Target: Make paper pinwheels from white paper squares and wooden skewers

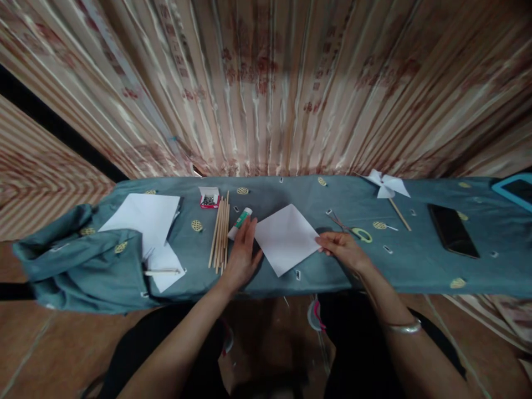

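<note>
Between the fingers: white square paper sheet (286,238) on teal-clothed worktop (415,260) | left hand (243,255) fingers open, flat beside its edge | right hand (343,247) fingers pinching its corner | likely best: keep sheet flat, unshifted

A teal patterned cloth covers the counter (415,266) and bunches up at its left end. Near the left end lies a stack of white sheets (143,219), with a single stick (162,272) resting on the front ones. A bundle of wooden sticks (220,233) lies left of centre, running from the back edge towards the front. A small box of pins (209,198) sits just beside their far ends and a glue stick (240,220) is on their right. Right of centre lie scissors (351,228) with green handles. A white paper pinwheel (386,185) is at the back edge. Further right is a black phone (453,230), and a blue-cased tablet (515,191) is at the right end. A striped curtain (266,83) hangs behind.
</note>
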`<state>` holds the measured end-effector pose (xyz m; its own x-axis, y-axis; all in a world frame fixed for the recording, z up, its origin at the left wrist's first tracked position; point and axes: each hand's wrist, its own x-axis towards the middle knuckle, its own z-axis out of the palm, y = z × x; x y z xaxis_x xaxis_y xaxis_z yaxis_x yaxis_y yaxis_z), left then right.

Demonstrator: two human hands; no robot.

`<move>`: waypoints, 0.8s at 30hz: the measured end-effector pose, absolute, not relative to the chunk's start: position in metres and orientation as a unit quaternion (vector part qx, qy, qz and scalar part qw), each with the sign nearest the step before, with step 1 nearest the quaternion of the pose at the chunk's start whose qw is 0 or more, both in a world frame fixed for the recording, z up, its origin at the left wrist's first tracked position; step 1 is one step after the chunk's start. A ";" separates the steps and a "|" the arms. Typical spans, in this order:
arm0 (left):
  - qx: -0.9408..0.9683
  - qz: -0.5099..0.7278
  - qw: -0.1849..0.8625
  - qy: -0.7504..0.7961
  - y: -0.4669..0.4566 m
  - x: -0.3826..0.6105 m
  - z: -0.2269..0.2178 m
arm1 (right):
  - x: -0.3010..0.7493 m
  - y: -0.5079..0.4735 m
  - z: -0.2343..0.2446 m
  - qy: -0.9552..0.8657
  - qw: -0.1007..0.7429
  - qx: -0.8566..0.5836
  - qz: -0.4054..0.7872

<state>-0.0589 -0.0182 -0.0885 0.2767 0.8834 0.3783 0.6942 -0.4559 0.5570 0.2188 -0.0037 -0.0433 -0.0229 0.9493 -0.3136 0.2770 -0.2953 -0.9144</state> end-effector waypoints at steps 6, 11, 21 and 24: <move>0.841 0.282 0.072 0.457 -0.027 -0.054 -0.077 | 0.228 -0.006 -0.045 -0.479 0.354 -0.627 0.503; 0.877 0.249 0.082 0.402 -0.049 -0.039 -0.065 | 0.221 -0.026 -0.045 -0.432 0.373 -0.632 0.525; 0.878 0.254 0.109 0.390 -0.039 -0.020 -0.064 | 0.223 -0.049 -0.027 -0.548 0.262 -0.542 0.580; 0.864 0.286 0.165 0.379 -0.045 -0.017 -0.056 | 0.231 -0.042 -0.026 -0.614 0.363 -0.560 0.421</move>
